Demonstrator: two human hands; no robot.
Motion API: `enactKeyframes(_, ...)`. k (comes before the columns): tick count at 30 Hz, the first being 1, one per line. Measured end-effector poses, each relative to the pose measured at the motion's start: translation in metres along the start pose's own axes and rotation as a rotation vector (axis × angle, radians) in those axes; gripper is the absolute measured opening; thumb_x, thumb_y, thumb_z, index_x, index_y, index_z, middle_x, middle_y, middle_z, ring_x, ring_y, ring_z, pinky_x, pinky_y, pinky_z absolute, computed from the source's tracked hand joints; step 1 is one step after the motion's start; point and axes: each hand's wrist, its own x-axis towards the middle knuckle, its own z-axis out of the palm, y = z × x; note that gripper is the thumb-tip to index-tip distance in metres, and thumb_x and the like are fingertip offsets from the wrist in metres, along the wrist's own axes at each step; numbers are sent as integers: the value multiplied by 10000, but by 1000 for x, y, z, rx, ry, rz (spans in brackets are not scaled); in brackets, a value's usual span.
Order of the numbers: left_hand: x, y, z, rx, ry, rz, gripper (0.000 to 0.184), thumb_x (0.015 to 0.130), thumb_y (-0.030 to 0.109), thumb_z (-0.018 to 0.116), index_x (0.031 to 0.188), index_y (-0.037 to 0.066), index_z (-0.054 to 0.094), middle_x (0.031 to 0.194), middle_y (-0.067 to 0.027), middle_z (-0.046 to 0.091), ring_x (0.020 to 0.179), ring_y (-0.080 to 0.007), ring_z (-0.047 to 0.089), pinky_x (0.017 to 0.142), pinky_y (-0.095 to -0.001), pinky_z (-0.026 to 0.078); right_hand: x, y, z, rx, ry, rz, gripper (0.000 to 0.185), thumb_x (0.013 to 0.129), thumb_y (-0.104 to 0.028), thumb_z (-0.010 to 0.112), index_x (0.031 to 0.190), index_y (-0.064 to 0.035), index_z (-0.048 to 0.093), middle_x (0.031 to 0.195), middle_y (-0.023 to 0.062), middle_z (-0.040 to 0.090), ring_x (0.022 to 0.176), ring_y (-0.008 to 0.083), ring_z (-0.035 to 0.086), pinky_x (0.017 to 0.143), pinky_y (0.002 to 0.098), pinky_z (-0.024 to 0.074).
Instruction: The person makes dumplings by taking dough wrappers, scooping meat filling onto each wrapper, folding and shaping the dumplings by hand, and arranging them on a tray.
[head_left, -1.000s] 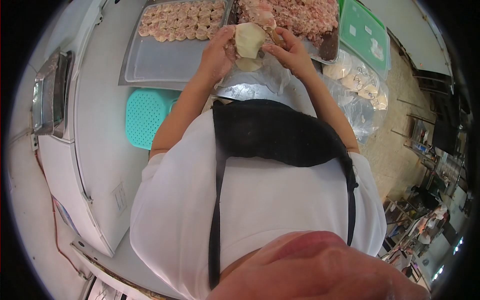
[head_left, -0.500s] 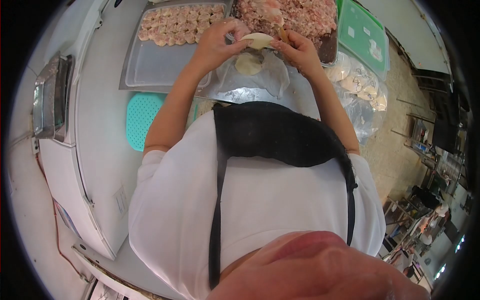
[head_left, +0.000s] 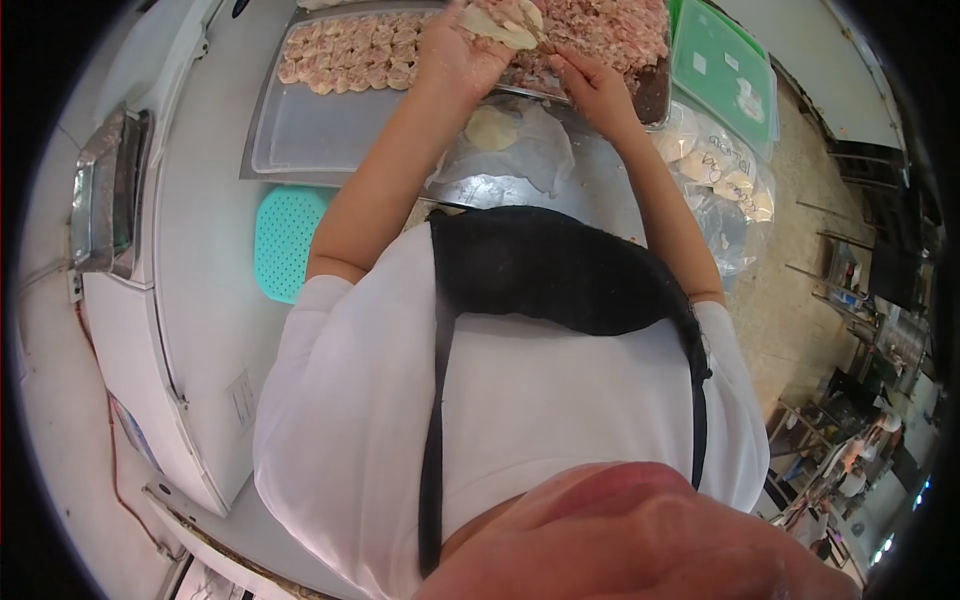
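Observation:
My left hand is turned palm up over the edge of the meat tray, holding a round dumpling wrapper. Pinkish minced meat lies on that wrapper. Close on its right, my right hand is closed around a slim wooden-handled tool, whose tip meets the wrapper's edge and is partly hidden. Behind both hands, a heap of minced meat fills a metal tray. Nearer my body, another round wrapper rests on a clear plastic sheet.
At left, filled dumplings stand in rows on a translucent tray. A turquoise perforated basket sits nearer me. To the right are a green lid and bags of pale dough rounds. The metal worktop ends at my apron.
My left hand has moved away from me over the meat tray and turned palm up. The wrapper, earlier stretched between both hands, now lies in it with meat on top.

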Motion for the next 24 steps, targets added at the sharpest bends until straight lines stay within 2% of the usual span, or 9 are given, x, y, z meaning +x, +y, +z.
enactKeyframes(3, -11, 7, 17, -9, 147, 18, 527, 974, 451, 297, 1043, -1, 558, 944, -128, 618, 893, -281, 605, 851, -423, 500, -3, 2, -27, -435, -44, -212, 299, 923, -287, 552, 1078, -49, 648, 828, 139, 655, 776, 293, 636, 694, 385, 487)
enactKeyframes(6, 24, 22, -80, -7, -432, -10, 667, 935, 584, 264, 1105, 1, 540, 996, -135, 616, 956, -288, 586, 877, -453, 479, -8, -25, -49, -667, -72, -251, 284, 907, -274, 561, 1069, -55, 643, 851, 166, 643, 810, 351, 618, 687, 419, 489)
enactKeyframes(9, -7, -6, 9, -42, 177, 38, 712, 909, 630, 296, 1154, 1, 522, 1039, -144, 614, 977, -299, 577, 870, -470, 478, -6, -6, -51, -726, -111, -289, 265, 908, -259, 549, 1070, -68, 634, 868, 160, 638, 818, 352, 614, 686, 419, 492)
enactKeyframes(12, -22, -15, 42, 199, 226, 74, 733, 889, 641, 351, 1165, -17, 518, 1073, -148, 609, 986, -297, 576, 866, -453, 483, -7, -34, -78, -895, -183, -287, 259, 913, -247, 536, 1098, -86, 621, 862, 151, 629, 817, 343, 612, 675, 414, 492)
enactKeyframes(13, -20, -16, 43, 205, 244, 69, 713, 890, 625, 368, 1164, -15, 520, 1080, -145, 607, 992, -299, 576, 872, -451, 481, -7, -48, -88, -975, -204, -272, 260, 914, -243, 532, 1109, -94, 617, 861, 149, 626, 818, 343, 609, 671, 412, 492)
enactKeyframes(15, -18, -16, 40, 219, 282, 45, 673, 894, 594, 404, 1162, -11, 523, 1094, -138, 604, 1006, -301, 574, 884, -447, 476, -6, -46, -79, -833, -142, -383, 266, 918, -254, 529, 1109, -93, 618, 853, 143, 623, 825, 339, 608, 678, 414, 489)
enactKeyframes(18, 22, 11, -46, -115, -368, -109, 573, 912, 507, 431, 1176, 7, 520, 1097, -140, 604, 1014, -284, 581, 887, -426, 481, 7, -29, -80, -699, -168, -425, 290, 918, -299, 525, 1093, -93, 630, 838, 140, 630, 824, 335, 611, 688, 423, 486)
enactKeyframes(21, -16, 27, 12, 460, -81, 342, 419, 907, 336, 518, 1184, 22, 520, 1070, -135, 615, 1011, -247, 591, 867, -388, 496, 28, -17, -87, -673, -271, -368, 321, 916, -357, 517, 1027, -91, 658, 828, 147, 642, 818, 338, 619, 700, 441, 486)
enactKeyframes(24, -38, 51, 13, 399, 88, 362, 379, 881, 158, 552, 1239, 41, 507, 1073, -132, 620, 1018, -224, 594, 864, -352, 498, 44, -3, -73, -823, -459, -310, 323, 924, -353, 484, 959, -96, 677, 874, 140, 659, 846, 345, 629, 724, 450, 497)
